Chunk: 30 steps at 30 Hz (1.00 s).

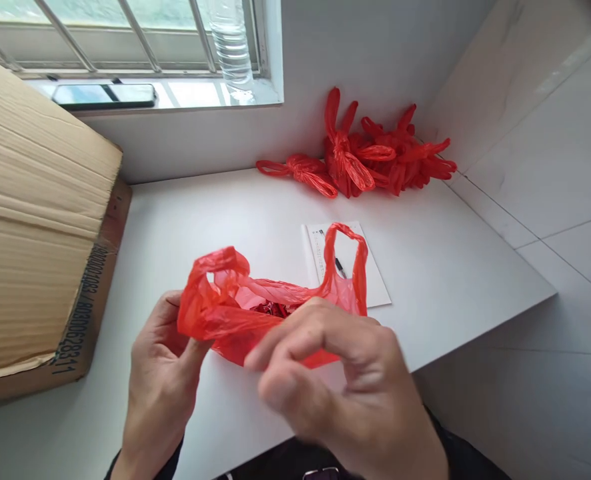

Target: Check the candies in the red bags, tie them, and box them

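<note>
A red plastic carrier bag point(245, 327) is held up over the white table, its mouth facing me and its handle loops raised. My left hand point(168, 360) is closed on the bag's left side, thumb in front. In front of the bag's right part is my right hand point(340, 380), fingers curled and a little blurred. Its thumb stands apart from the fingers, and I see nothing between them. Some dark red, shiny contents point(273, 309) show inside the bag; their kind is too hidden to tell. The right handle loop point(361, 267) stands up unheld.
Several knotted red bags point(345, 157) lie at the back against the wall. A notebook point(375, 287) with a black pen point(340, 267) is behind the held bag. A cardboard box point(40, 220) stands at left. The windowsill bears a phone point(104, 95) and a clear bottle point(231, 50).
</note>
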### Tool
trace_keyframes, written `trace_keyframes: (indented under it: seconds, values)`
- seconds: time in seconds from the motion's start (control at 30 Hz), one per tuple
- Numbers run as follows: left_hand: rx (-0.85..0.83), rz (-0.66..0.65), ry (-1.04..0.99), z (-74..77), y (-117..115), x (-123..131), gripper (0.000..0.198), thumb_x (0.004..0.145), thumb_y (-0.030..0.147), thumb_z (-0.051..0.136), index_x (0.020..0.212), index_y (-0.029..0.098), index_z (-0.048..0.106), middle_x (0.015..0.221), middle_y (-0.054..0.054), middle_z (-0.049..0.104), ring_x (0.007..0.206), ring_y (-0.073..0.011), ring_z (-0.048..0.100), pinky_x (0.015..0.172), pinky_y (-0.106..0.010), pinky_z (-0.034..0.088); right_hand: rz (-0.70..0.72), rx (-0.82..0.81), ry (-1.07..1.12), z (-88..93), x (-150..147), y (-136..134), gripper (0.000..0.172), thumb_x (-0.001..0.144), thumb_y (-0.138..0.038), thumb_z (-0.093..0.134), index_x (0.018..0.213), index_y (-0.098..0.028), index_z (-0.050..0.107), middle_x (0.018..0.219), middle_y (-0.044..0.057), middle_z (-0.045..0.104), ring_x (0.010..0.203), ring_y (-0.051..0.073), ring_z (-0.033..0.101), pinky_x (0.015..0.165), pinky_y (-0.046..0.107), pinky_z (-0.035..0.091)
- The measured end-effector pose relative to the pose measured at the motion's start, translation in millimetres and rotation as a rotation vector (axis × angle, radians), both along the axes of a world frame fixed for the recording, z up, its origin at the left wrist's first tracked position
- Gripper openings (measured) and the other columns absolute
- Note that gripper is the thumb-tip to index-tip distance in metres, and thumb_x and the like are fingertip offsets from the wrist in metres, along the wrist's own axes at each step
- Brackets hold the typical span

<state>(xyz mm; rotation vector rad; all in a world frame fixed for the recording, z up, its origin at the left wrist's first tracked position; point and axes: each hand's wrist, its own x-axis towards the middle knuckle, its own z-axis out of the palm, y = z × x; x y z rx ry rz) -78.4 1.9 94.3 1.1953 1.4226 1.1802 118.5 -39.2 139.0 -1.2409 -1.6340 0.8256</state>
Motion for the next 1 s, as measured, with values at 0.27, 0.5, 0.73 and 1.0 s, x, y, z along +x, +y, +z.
trace_keyframes:
  seconds: [0.27, 0.5, 0.73, 1.0]
  values:
    - [-0.015, -0.078, -0.068, -11.0, -31.8, 4.0, 0.061, 0.086, 0.057, 0.073, 0.139, 0.038, 0.049, 0.134, -0.008, 0.065, 0.101, -0.0279, 0.071, 0.077, -0.038, 0.065, 0.173, 0.021, -0.179, -37.8, -13.8, 22.9, 0.020, 0.104, -0.020, 0.047, 0.111, -0.024, 0.065, 0.102, 0.004, 0.073, 0.095, 0.023, 0.068, 0.084, 0.040, 0.057]
    - [-0.034, -0.019, -0.142, -9.1, -28.9, 0.2, 0.029, 0.082, 0.048, 0.080, 0.104, 0.031, 0.072, 0.111, -0.004, 0.070, 0.093, -0.0227, 0.069, 0.074, -0.028, 0.061, 0.360, -0.211, -0.198, -45.4, -10.1, 21.3, 0.019, 0.105, -0.021, 0.041, 0.107, -0.029, 0.059, 0.092, 0.002, 0.070, 0.083, 0.021, 0.069, 0.072, 0.038, 0.057]
    - [-0.268, 0.042, -0.463, -4.8, -34.3, -12.2, 0.014, 0.094, 0.035, 0.064, 0.089, 0.024, 0.071, 0.096, -0.004, 0.059, 0.078, -0.0174, 0.058, 0.064, -0.026, 0.057, 0.157, -0.269, -0.673, -68.1, 1.2, 26.8, 0.034, 0.105, -0.029, 0.038, 0.071, -0.026, 0.042, 0.064, 0.002, 0.063, 0.051, 0.020, 0.060, 0.044, 0.033, 0.032]
    - [-0.004, 0.216, -0.351, -8.8, -36.7, -9.7, 0.032, 0.082, 0.036, 0.072, 0.057, 0.020, 0.059, 0.072, -0.001, 0.047, 0.060, -0.0137, 0.042, 0.050, -0.026, 0.041, 0.200, -0.033, -0.722, -89.7, -4.0, 25.5, 0.019, 0.092, -0.016, 0.060, 0.108, -0.024, 0.057, 0.081, 0.003, 0.063, 0.062, 0.021, 0.060, 0.048, 0.030, 0.034]
